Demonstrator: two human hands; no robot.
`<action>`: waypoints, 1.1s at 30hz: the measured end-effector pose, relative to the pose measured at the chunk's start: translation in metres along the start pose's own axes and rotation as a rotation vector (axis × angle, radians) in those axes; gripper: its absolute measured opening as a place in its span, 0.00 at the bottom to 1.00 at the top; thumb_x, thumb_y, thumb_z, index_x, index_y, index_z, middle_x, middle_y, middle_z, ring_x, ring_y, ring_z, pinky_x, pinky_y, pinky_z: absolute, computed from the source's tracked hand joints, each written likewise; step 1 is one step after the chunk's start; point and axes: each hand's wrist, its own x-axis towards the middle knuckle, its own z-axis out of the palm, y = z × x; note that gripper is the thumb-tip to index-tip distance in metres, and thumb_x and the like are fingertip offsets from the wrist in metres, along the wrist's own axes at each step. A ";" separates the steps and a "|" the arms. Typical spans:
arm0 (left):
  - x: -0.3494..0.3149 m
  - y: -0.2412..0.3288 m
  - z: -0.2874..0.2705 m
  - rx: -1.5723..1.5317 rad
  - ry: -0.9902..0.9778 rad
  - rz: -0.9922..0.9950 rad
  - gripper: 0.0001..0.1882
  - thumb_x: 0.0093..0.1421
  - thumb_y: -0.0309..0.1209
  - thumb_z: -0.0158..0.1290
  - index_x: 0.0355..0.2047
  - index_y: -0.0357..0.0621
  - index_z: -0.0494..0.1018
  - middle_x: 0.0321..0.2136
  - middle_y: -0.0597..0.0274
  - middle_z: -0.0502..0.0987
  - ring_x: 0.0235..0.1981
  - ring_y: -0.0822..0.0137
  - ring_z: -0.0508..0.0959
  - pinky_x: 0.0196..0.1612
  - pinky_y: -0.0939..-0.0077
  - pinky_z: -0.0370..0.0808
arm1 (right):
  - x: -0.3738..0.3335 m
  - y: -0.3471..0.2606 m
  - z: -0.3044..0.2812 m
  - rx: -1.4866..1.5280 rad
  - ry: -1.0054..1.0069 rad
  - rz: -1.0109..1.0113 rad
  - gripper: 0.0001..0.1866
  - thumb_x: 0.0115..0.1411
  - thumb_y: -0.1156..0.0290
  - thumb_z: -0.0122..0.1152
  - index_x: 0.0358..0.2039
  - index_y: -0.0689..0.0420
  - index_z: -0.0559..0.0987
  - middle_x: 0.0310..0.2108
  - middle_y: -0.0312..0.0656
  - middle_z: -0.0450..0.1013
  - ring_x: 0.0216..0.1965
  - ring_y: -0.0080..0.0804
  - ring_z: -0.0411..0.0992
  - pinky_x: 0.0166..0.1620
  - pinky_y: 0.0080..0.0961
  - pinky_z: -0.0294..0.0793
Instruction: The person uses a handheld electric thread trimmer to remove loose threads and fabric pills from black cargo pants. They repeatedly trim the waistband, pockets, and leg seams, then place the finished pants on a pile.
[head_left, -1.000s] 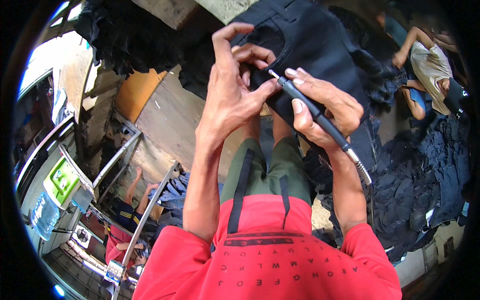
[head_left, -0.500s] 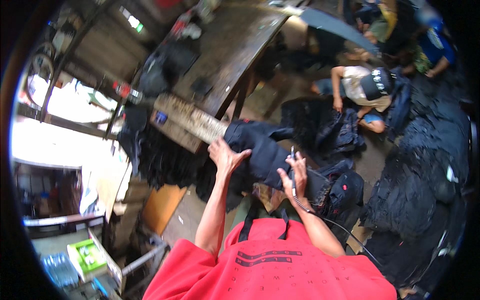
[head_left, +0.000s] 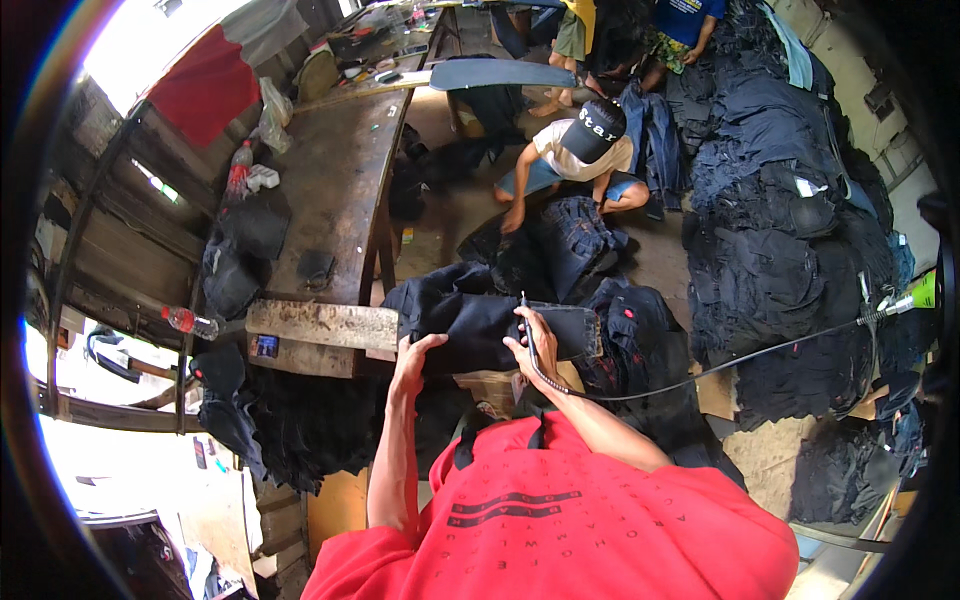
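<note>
Black trousers point(head_left: 470, 330) are drawn over the end of a worn wooden board point(head_left: 325, 325), one leg reaching right to its hem. My left hand point(head_left: 412, 362) grips the near edge of the cloth beside the board, thumb out to the right and the other fingers partly hidden. In my right hand point(head_left: 536, 352) is a slim pen-shaped tool point(head_left: 527, 312), its tip pointing up and away over the trouser leg. From its lower end a dark flexible cable point(head_left: 690, 381) runs right to a green fitting point(head_left: 922, 291).
Beyond the board, a person in a cap point(head_left: 592, 140) crouches among dark garments. Piled dark clothes point(head_left: 765, 260) fill the right side. A long wooden table point(head_left: 335, 195) stretches away at the left, with a red-capped bottle point(head_left: 190, 322) near it. Dark garments point(head_left: 300, 420) hang below the board.
My view has swung, so the board and trousers lie level across it. My left hand, spread over the cloth before, now sits at its near edge. The right hand keeps the pen-shaped tool.
</note>
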 end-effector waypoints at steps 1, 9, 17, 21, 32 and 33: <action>-0.003 -0.001 -0.002 -0.082 -0.039 -0.058 0.33 0.54 0.32 0.72 0.60 0.37 0.75 0.43 0.56 0.85 0.40 0.58 0.87 0.50 0.59 0.85 | 0.000 -0.002 0.002 -0.001 0.003 0.019 0.35 0.53 0.81 0.77 0.61 0.52 0.77 0.54 0.47 0.79 0.48 0.46 0.80 0.50 0.42 0.82; -0.027 -0.010 -0.057 0.742 0.153 0.356 0.29 0.58 0.40 0.76 0.54 0.34 0.83 0.41 0.51 0.89 0.40 0.63 0.87 0.50 0.66 0.82 | -0.010 -0.021 0.019 0.073 -0.042 0.072 0.31 0.58 0.84 0.76 0.61 0.52 0.79 0.33 0.35 0.72 0.32 0.21 0.71 0.35 0.23 0.75; -0.001 -0.032 -0.084 0.585 0.607 0.674 0.22 0.59 0.40 0.74 0.45 0.35 0.82 0.39 0.44 0.85 0.43 0.41 0.83 0.48 0.53 0.77 | -0.017 -0.037 0.057 0.060 -0.192 -0.093 0.30 0.56 0.86 0.70 0.60 0.54 0.78 0.51 0.46 0.79 0.40 0.41 0.79 0.46 0.34 0.81; 0.032 -0.023 -0.092 0.989 0.777 0.833 0.24 0.56 0.43 0.74 0.45 0.36 0.84 0.44 0.47 0.85 0.50 0.43 0.80 0.55 0.52 0.74 | -0.013 -0.036 0.060 0.033 -0.169 -0.077 0.30 0.56 0.86 0.73 0.59 0.52 0.80 0.51 0.36 0.80 0.35 0.25 0.75 0.38 0.25 0.80; 0.034 -0.035 -0.098 0.962 0.816 0.627 0.28 0.52 0.44 0.76 0.48 0.39 0.85 0.51 0.49 0.84 0.56 0.42 0.76 0.60 0.52 0.72 | -0.008 -0.034 0.053 0.058 -0.263 -0.142 0.28 0.58 0.85 0.71 0.59 0.54 0.80 0.49 0.41 0.81 0.35 0.30 0.77 0.40 0.28 0.80; 0.035 -0.033 -0.098 0.895 0.775 0.754 0.29 0.50 0.43 0.78 0.46 0.37 0.85 0.50 0.49 0.84 0.54 0.42 0.77 0.59 0.52 0.73 | -0.005 -0.034 0.051 0.046 -0.284 -0.170 0.27 0.59 0.84 0.70 0.59 0.55 0.79 0.50 0.43 0.80 0.36 0.32 0.78 0.41 0.29 0.80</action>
